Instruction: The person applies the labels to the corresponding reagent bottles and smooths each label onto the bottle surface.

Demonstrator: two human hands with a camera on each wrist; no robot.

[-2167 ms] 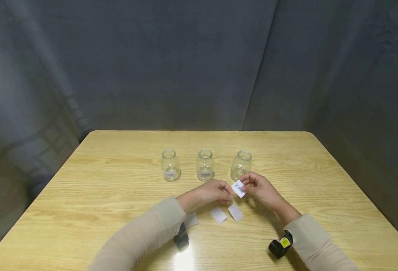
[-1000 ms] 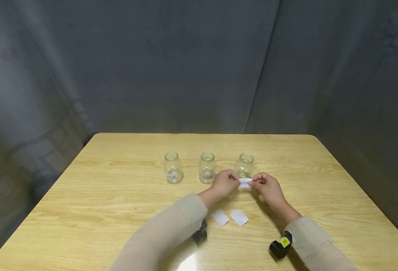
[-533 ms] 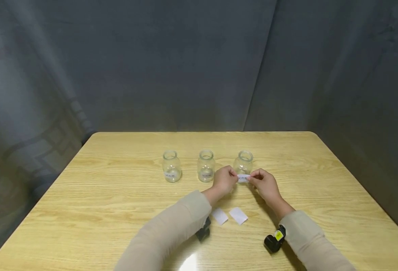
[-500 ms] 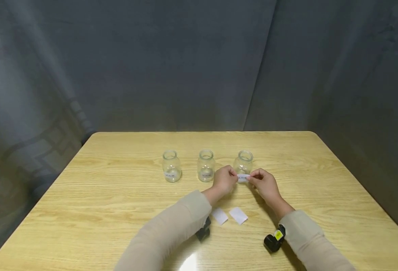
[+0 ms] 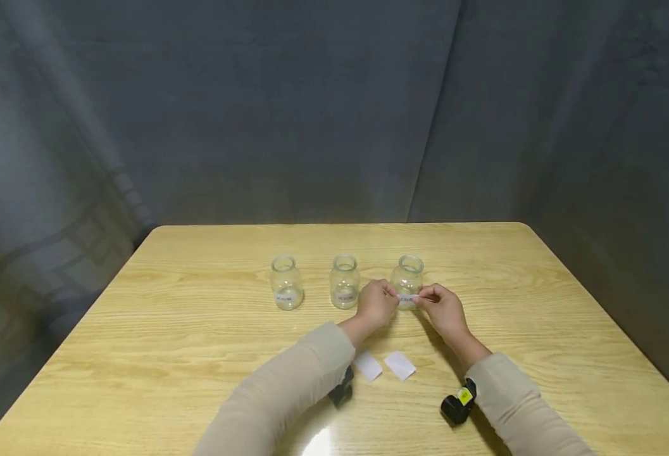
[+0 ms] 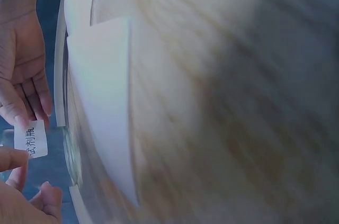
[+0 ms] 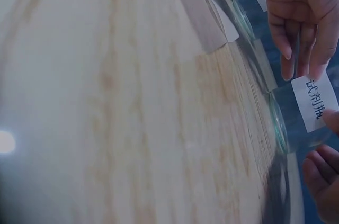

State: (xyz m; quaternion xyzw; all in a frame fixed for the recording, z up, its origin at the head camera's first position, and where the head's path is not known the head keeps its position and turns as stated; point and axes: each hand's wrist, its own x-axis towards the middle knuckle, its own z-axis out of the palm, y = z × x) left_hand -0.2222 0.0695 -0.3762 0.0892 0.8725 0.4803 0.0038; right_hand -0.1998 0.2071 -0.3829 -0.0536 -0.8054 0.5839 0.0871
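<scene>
Three clear glass jars stand in a row. A white label with black writing [image 7: 313, 99] lies across the front of the right jar [image 5: 407, 269], low on its body. My left hand [image 5: 376, 304] pinches the label's left end between thumb and finger, and my right hand [image 5: 443, 313] pinches its right end. In the left wrist view, the left hand [image 6: 24, 200] is at the bottom and the right hand [image 6: 24, 57] above it. The middle jar [image 5: 344, 278] and left jar [image 5: 285, 278] each bear a similar label low on the front.
Two blank white paper pieces, one left [image 5: 368, 366] and one right [image 5: 399, 365], lie on the wooden table [image 5: 169, 354] below the hands. Dark grey curtains [image 5: 288, 114] hang behind and beside the table. A black wrist camera [image 5: 457, 406] hangs below the right sleeve.
Both hands come together and bring the label up from the near side to the right jar's front. The left hand takes hold of its left end. Lately the hands barely move.
</scene>
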